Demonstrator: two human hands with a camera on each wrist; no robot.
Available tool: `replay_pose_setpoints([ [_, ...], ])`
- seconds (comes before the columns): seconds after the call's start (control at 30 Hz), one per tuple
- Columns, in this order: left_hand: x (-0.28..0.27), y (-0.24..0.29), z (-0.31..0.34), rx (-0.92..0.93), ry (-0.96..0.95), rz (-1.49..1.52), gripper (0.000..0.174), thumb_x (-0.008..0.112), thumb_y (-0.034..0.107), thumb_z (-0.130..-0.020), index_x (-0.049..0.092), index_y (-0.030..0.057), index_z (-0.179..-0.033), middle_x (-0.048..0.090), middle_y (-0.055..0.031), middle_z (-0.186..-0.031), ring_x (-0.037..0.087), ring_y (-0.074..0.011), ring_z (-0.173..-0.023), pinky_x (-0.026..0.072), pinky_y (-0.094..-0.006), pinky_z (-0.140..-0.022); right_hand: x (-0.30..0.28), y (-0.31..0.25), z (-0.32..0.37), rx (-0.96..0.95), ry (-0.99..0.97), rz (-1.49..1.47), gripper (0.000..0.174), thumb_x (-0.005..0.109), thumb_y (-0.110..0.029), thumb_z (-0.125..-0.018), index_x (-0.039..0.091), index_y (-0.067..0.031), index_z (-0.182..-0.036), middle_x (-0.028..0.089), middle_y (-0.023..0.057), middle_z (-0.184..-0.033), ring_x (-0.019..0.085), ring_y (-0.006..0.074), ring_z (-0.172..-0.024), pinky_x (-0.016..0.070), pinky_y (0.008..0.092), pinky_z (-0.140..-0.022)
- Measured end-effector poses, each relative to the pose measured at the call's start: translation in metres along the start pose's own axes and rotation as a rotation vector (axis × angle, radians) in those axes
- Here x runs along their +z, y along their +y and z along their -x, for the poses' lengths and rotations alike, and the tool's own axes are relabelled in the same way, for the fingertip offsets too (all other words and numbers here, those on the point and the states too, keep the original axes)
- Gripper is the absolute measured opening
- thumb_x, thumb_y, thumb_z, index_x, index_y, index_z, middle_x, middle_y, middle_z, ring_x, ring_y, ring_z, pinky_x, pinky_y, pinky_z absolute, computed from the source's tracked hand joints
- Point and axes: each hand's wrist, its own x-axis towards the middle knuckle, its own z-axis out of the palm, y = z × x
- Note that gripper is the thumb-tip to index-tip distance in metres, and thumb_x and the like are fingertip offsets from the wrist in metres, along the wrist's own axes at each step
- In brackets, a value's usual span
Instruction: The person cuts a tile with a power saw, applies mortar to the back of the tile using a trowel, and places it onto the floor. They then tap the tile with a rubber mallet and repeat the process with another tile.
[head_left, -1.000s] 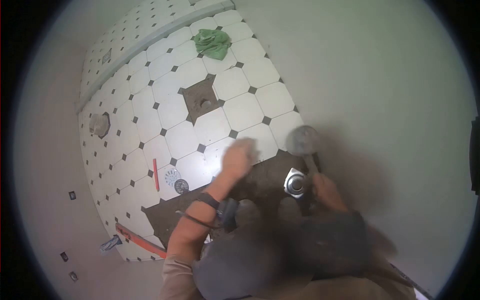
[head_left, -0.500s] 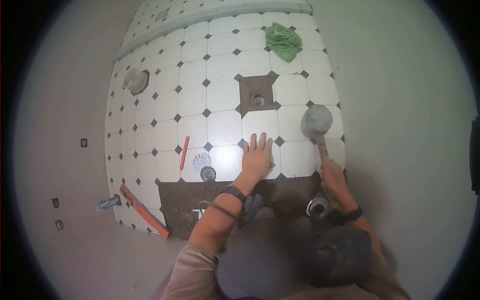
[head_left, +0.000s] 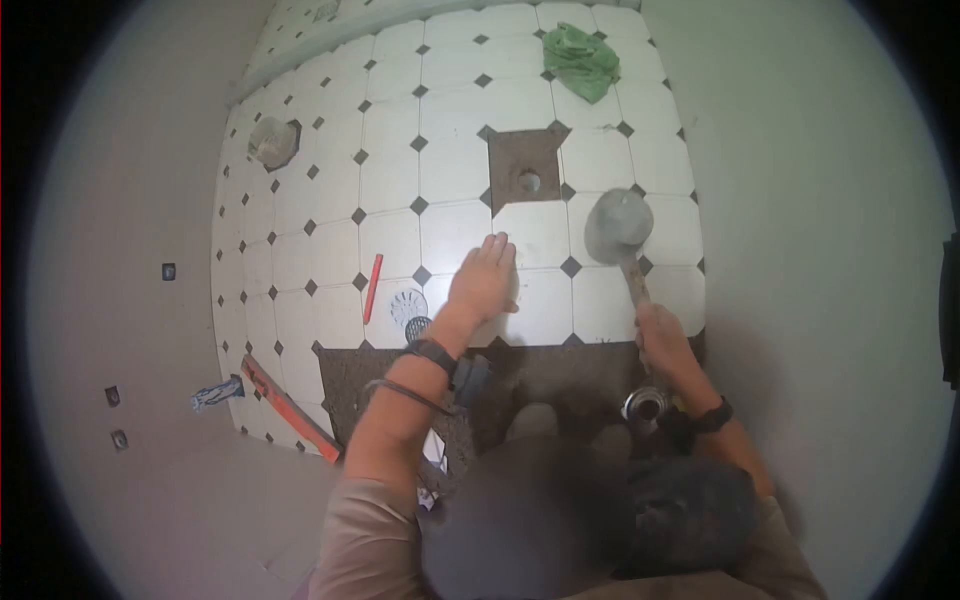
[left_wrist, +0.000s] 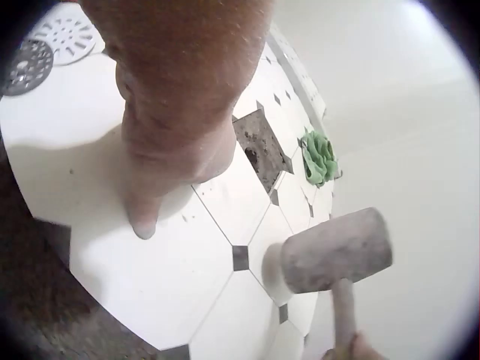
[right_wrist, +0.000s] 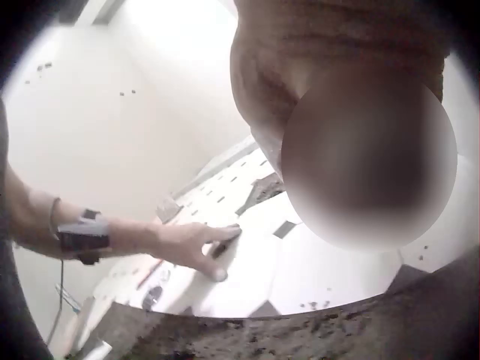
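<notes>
My left hand (head_left: pixel 484 282) lies with its fingers straight on the white floor tiles (head_left: pixel 535 300), near the edge of the tiled area. Its thumb touches a tile in the left wrist view. In my right hand (head_left: pixel 665 340) I grip the handle of a mallet, its grey head (head_left: pixel 622 220) held over the tiles to the right of the left hand. That same mallet (left_wrist: pixel 337 251) appears side-on in the left wrist view, its head overlapping the tiles. A round metal drain fitting (head_left: pixel 645 407) sits near my right wrist.
Bare brown mortar (head_left: pixel 345 395) borders the tiles in front of my knees. A square gap (head_left: pixel 510 150) with a pipe hole interrupts them. Around lie a red pencil-like stick (head_left: pixel 373 290), a white drain grate (head_left: pixel 405 305), an orange level (head_left: pixel 290 410) and a green cloth (head_left: pixel 581 62).
My left hand, blurred in motion at first, came down flat on the tiles, then shifted left. The right hand brought the mallet farther forward over the tiles. The head view also turned.
</notes>
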Motion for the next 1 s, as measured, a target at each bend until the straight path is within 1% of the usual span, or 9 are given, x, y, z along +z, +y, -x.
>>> replay_pose_setpoints([
  [0.1,-0.006,-0.014,0.002,0.139,0.000,-0.088,0.099,0.090,0.033,-0.066,0.040,-0.0027,-0.143,0.037,-0.0230,-0.156,0.033,-0.0357,-0.147,0.0303,-0.0428,-0.120,0.018,0.030,-0.019,-0.528,0.126,0.255,0.052,0.037,-0.042,-0.105,0.057,0.0055,-0.095,0.059,0.0209,-0.075,0.062,0.0349,-0.075,0.0486,0.0457,-0.072],
  [0.2,-0.005,-0.011,-0.001,0.119,-0.036,-0.148,0.100,0.090,0.031,-0.065,0.039,-0.0036,-0.144,0.036,-0.0228,-0.156,0.033,-0.0351,-0.147,0.0288,-0.0412,-0.121,0.033,0.047,-0.052,-0.675,0.077,0.438,0.049,0.038,-0.038,-0.106,0.056,0.0059,-0.097,0.060,0.0268,-0.079,0.061,0.0460,-0.082,0.0469,0.0500,-0.075],
  [0.3,-0.010,-0.010,-0.003,0.113,-0.075,-0.128,0.100,0.090,0.032,-0.064,0.040,-0.0048,-0.143,0.037,-0.0234,-0.156,0.033,-0.0349,-0.147,0.0278,-0.0412,-0.121,0.028,0.000,-0.032,-0.270,-0.041,0.126,0.045,0.039,-0.034,-0.106,0.055,0.0070,-0.098,0.059,0.0317,-0.084,0.057,0.0535,-0.089,0.0449,0.0535,-0.078],
  [0.4,-0.010,-0.010,-0.001,0.115,-0.074,-0.152,0.101,0.089,0.030,-0.067,0.038,-0.0052,-0.147,0.035,-0.0213,-0.159,0.030,-0.0331,-0.149,0.0258,-0.0403,-0.122,0.036,0.020,-0.031,-0.529,0.053,0.160,0.042,0.040,-0.031,-0.106,0.055,0.0076,-0.098,0.059,0.0323,-0.085,0.057,0.0534,-0.089,0.0452,0.0530,-0.077],
  [0.6,0.001,-0.014,-0.005,0.126,-0.047,-0.154,0.102,0.088,0.034,-0.066,0.038,-0.0048,-0.146,0.036,-0.0233,-0.156,0.033,-0.0350,-0.148,0.0271,-0.0415,-0.122,0.026,-0.007,-0.019,-0.402,-0.003,0.211,0.038,0.041,-0.028,-0.106,0.054,0.0062,-0.097,0.060,0.0323,-0.086,0.057,0.0536,-0.087,0.0444,0.0541,-0.074],
  [0.7,-0.002,-0.012,-0.002,0.127,-0.033,-0.177,0.102,0.089,0.034,-0.066,0.039,-0.0052,-0.145,0.038,-0.0234,-0.156,0.033,-0.0352,-0.147,0.0282,-0.0412,-0.121,0.035,0.034,-0.037,-0.611,0.031,0.273,0.036,0.040,-0.026,-0.106,0.054,0.0055,-0.095,0.059,0.0321,-0.086,0.057,0.0533,-0.088,0.0439,0.0539,-0.074],
  [0.83,-0.007,-0.010,-0.006,0.106,-0.042,-0.132,0.100,0.090,0.027,-0.064,0.040,-0.0053,-0.145,0.037,-0.0223,-0.156,0.033,-0.0340,-0.147,0.0265,-0.0407,-0.122,0.024,0.023,-0.045,-0.491,-0.019,0.331,0.040,0.037,-0.028,-0.106,0.055,0.0049,-0.092,0.061,0.0299,-0.087,0.057,0.0514,-0.086,0.0446,0.0506,-0.074],
  [0.9,-0.001,-0.012,-0.002,0.125,-0.013,-0.118,0.100,0.090,0.027,-0.064,0.040,-0.0056,-0.145,0.037,-0.0224,-0.156,0.034,-0.0340,-0.147,0.0267,-0.0407,-0.121,0.025,0.039,-0.046,-0.683,0.090,0.516,0.044,0.035,-0.031,-0.107,0.056,0.0042,-0.091,0.062,0.0273,-0.085,0.058,0.0482,-0.083,0.0451,0.0485,-0.074],
  [1.0,-0.009,-0.009,-0.002,0.113,-0.042,-0.102,0.100,0.090,0.028,-0.064,0.041,-0.0061,-0.144,0.037,-0.0227,-0.156,0.034,-0.0344,-0.147,0.0272,-0.0409,-0.121,0.025,0.038,-0.044,-0.340,0.112,0.082,0.047,0.037,-0.038,-0.106,0.056,0.0020,-0.090,0.060,0.0193,-0.076,0.057,0.0363,-0.069,0.0466,0.0450,-0.069],
])
